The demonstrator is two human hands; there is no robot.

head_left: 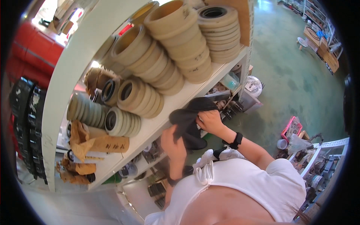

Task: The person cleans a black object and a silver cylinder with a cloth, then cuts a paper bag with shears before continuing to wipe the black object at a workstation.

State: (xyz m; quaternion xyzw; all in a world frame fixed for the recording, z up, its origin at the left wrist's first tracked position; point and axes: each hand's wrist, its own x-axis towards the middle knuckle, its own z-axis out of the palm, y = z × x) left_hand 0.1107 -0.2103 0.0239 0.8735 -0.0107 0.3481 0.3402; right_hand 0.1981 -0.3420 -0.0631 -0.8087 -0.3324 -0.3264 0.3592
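A person in a white short-sleeved top stands at a white metal shelf [170, 105] bearing leaning stacks of tan, ribbed, ring-shaped parts [160, 63]. A soft, folded black cloth [192, 114] is held just in front of the shelf's front edge, between the two hands. Its upper fold runs roughly along that edge; the rest droops toward the person, so its true long axis is unclear. The bare right hand [210, 122], below a black wristband [236, 140], pinches the cloth's end farther along the shelf. The bare left hand [174, 145], nearer the shelf's edge, meets the opposite side; blur hides whether its fingers grip.
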